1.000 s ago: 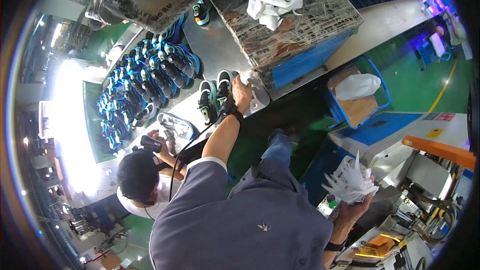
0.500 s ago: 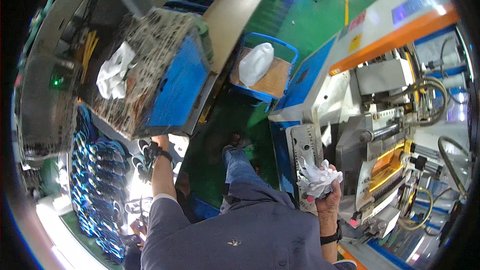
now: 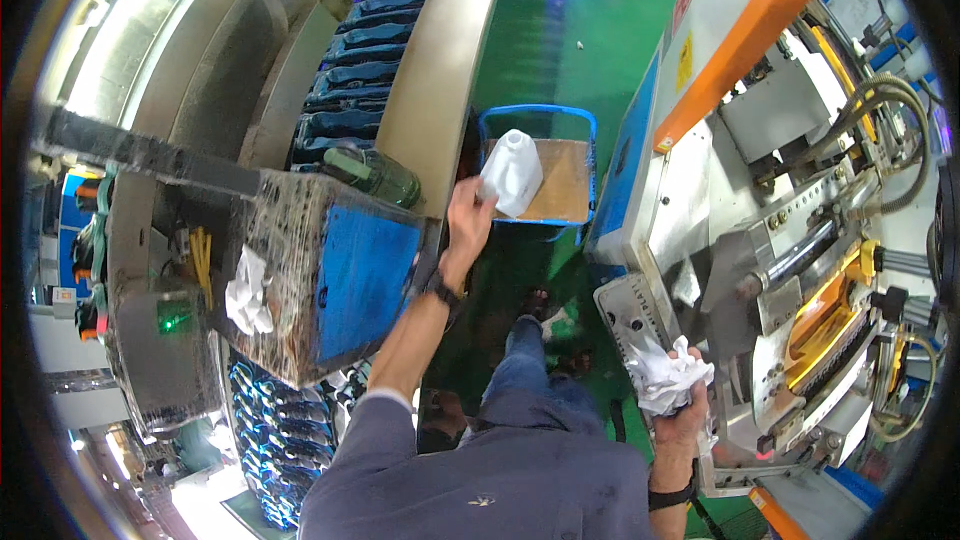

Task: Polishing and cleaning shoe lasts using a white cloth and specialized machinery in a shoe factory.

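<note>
My left hand (image 3: 468, 223) reaches forward, fingers stretched out and somewhat blurred, overlapping the near left side of a white plastic jug (image 3: 514, 172). Whether the fingertips touch the jug I cannot tell. The jug rests on the brown board of a blue-framed cart (image 3: 568, 172). On the right, my right hand (image 3: 682, 422) is closed around a crumpled white cloth (image 3: 668, 376), just beside the metal edge of a machine. Another crumpled white cloth (image 3: 248, 292) lies on the worn, blue-sided box (image 3: 368, 275) at my left.
The machine (image 3: 770, 270) with an orange-edged panel, hoses and a yellow-lit opening fills the right side. Left of the cart runs a long pale ledge (image 3: 432, 70) beside a row of dark blue pieces (image 3: 365, 60). A green bottle (image 3: 375, 175) lies by the box.
My left hand has left the dark shoes at the lower left and swung forward to the jug. My view has turned left. The right hand keeps the crumpled cloth.
</note>
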Action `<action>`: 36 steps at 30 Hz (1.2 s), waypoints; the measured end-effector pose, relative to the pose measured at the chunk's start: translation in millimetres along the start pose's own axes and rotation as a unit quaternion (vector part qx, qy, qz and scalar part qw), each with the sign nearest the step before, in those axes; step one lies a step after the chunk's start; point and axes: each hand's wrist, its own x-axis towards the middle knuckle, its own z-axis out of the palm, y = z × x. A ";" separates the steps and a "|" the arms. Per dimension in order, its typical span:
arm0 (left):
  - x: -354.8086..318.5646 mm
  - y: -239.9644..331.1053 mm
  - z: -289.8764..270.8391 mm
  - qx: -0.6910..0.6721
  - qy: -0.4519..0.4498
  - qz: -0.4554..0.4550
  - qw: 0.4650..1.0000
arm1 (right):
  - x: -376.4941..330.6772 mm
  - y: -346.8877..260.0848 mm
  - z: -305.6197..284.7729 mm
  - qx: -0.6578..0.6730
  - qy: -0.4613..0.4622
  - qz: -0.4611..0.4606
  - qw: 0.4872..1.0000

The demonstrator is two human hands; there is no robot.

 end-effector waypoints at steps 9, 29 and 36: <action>120.8 -78.6 101.6 0.212 -0.181 0.047 0.959 | 30.2 23.4 28.6 0.035 0.151 -0.025 0.988; 182.6 -73.7 161.4 0.185 -0.202 -0.040 0.961 | 70.0 5.9 35.9 0.023 0.155 -0.054 0.986; 200.7 -95.5 186.0 0.140 -0.347 -0.152 0.915 | 54.6 -6.1 67.7 0.118 0.133 -0.166 0.970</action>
